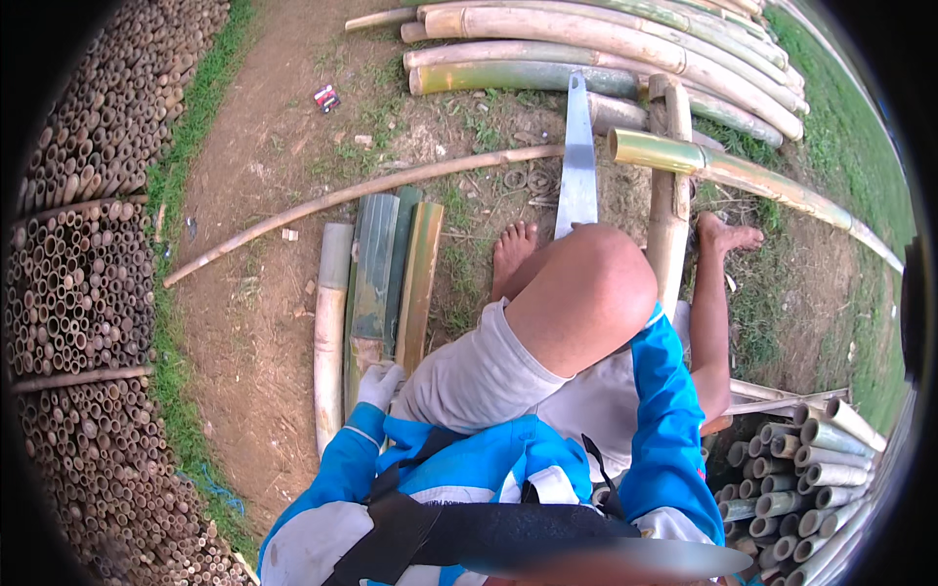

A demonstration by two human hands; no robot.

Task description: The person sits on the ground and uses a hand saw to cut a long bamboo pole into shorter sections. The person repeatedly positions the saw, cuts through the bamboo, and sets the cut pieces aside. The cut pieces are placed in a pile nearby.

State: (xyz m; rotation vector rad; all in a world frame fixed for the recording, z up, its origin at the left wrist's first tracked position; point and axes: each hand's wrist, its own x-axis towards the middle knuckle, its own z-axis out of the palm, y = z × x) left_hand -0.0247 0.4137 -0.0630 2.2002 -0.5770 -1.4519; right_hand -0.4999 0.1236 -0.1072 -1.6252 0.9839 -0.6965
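My left hand (381,384), in a pale glove, is closed at the near end of a dark green bamboo piece (373,264). Beside that piece lie a pale bamboo length (332,322) and a green-brown one (420,278). My right hand is hidden behind my raised knee, where the blue sleeve ends. From behind the same knee a saw blade (577,166) points away from me, tip at the far bamboo poles; its handle is out of sight. Right of the blade, a bamboo pole (713,161) rests across an upright-looking bamboo support (668,195).
Long bamboo poles (586,34) lie stacked at the far side. A thin curved pole (371,195) crosses the dirt. Large stacks of cut bamboo (83,283) line the left, and more cut lengths (791,488) are piled at the near right. A small red packet (326,98) lies on the ground.
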